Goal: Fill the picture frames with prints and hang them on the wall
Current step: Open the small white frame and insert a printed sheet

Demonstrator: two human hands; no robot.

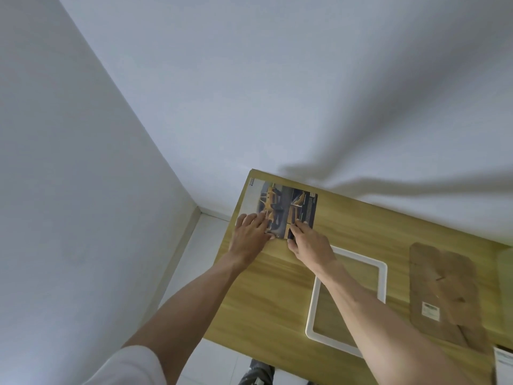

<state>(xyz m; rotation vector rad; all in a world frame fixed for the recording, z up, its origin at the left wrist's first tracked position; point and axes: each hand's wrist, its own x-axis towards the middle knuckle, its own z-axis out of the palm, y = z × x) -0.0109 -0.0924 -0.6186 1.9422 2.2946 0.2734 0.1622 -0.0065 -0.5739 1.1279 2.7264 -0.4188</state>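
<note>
A stack of prints (280,202) showing yellow machinery lies at the far left corner of the wooden table (280,287). My left hand (249,234) rests flat on the left part of the prints with its fingers spread. At the near right corner of the top print, my right hand (308,243) pinches the edge between thumb and fingers. An empty white picture frame (383,273) lies flat on the table behind my right forearm. A brown frame backing board (447,295) with a small white label lies to the right of it.
White walls meet in a corner at the left, close behind the table. A white paper (503,365) lies at the table's near right edge. A pale sheet (506,270) shows at the right border. White floor tiles lie left of the table.
</note>
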